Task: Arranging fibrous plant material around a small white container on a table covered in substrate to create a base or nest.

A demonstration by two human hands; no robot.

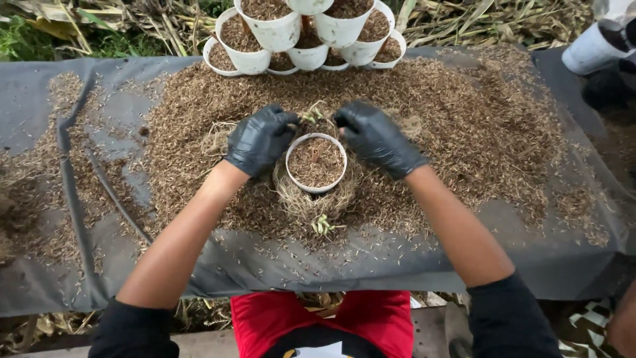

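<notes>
Beyond the left hand (260, 138) and right hand (376, 137), fingertips buried in tangled roots (311, 199) behind the white cup (316, 161). Cup's wall mostly masked by roots. Farther off, stacked white pots (305, 33) cropped by the top edge; another white container (593, 46) clipped at the right corner.

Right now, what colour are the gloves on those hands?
Black, on both the left hand and right hand; head view.
</notes>
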